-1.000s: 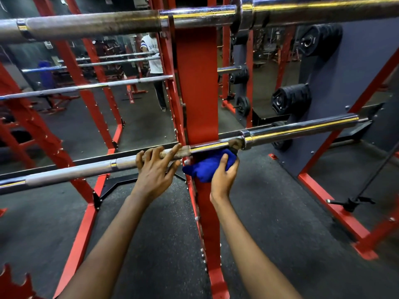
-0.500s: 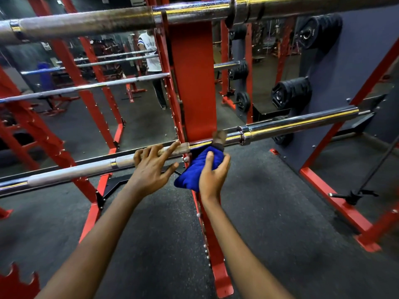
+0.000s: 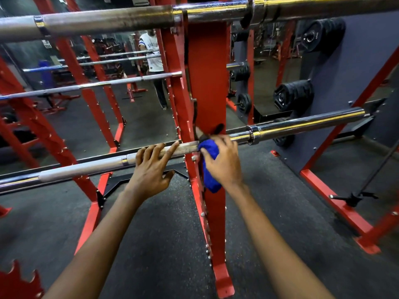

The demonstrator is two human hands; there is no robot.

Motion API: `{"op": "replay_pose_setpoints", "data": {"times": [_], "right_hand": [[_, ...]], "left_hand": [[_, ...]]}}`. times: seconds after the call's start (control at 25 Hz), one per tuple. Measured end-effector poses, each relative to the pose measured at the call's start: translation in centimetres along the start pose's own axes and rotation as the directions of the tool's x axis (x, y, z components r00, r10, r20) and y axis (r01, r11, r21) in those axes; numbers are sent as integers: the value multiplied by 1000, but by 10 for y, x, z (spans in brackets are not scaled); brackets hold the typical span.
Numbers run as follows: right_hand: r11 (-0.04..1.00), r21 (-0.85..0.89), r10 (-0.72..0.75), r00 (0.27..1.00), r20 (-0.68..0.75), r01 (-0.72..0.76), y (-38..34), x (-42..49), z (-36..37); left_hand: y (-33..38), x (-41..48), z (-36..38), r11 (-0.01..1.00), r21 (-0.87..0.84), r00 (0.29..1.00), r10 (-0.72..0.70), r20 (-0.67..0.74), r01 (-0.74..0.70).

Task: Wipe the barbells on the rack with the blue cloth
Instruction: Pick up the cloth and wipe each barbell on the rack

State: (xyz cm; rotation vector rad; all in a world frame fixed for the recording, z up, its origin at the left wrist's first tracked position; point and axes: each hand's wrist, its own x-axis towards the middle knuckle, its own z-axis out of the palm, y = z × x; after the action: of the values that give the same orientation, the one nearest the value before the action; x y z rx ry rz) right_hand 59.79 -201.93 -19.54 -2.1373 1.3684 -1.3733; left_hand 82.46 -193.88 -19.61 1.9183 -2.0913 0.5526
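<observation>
A lower steel barbell [image 3: 302, 126] lies across the red rack upright [image 3: 208, 83] at waist height. My left hand [image 3: 151, 169] rests on its shaft left of the upright, fingers laid over the bar. My right hand [image 3: 222, 162] grips the blue cloth [image 3: 210, 169] and presses it over the bar just right of the upright, near the collar; the cloth's tail hangs down. A second, upper barbell [image 3: 108, 21] runs across the top of the view.
A mirror behind the rack reflects more bars and a standing person [image 3: 154, 61]. Black weight plates [image 3: 293, 94] hang on the grey wall at right. Red rack feet [image 3: 336, 203] and a black peg [image 3: 352, 198] lie on the rubber floor at right.
My right hand came from under the bar up over its top with the cloth, staying close to the upright. The left hand stayed on the shaft.
</observation>
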Motion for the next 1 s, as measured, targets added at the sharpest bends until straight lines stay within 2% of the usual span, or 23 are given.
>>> {"op": "replay_pose_setpoints", "data": {"times": [0.04,0.08,0.12,0.2,0.28,0.36,0.44,0.52,0.6,0.64,0.84,1.0], "right_hand": [[999,-5,-31,996,78,31,-3,-1,1],[999,-24,-27,995,96,30,-4,2,-2],[999,-51,11,998,64,-8,-2,9,-5],[984,-106,133,987,-87,-141,2,22,-12],[974,-137,156,971,-182,-183,-1,25,-12],[989,-132,47,993,-104,-61,-16,16,-1],[998,-44,-44,998,-46,42,-22,0,8],[995,82,-47,981,-187,63,-13,-3,5],[990,131,-6,940,-341,54,0,2,-5],[990,132,9,932,-362,42,3,5,-9],[999,24,-39,973,-229,46,-5,-2,9],[996,9,93,962,-258,-94,2,1,16]], "left_hand": [[0,0,0,1000,-1,1000,2,1,-2],[0,0,0,1000,-6,1000,5,1,-5],[-1,-1,0,1000,-9,1000,5,0,-5],[-2,-2,-2,1000,-14,1000,1,14,-1],[-2,0,-2,1000,-29,1000,-3,25,3],[-3,0,0,999,-42,1000,-6,22,7],[-4,1,2,999,-53,1000,-5,17,6],[-4,0,3,998,-61,1000,-7,14,8],[-5,-1,3,998,-69,1000,-8,8,9],[-5,0,2,997,-73,1000,-8,9,9],[0,-1,5,998,-51,999,-33,-12,32],[0,-1,3,998,-48,999,-29,-21,28]]}}
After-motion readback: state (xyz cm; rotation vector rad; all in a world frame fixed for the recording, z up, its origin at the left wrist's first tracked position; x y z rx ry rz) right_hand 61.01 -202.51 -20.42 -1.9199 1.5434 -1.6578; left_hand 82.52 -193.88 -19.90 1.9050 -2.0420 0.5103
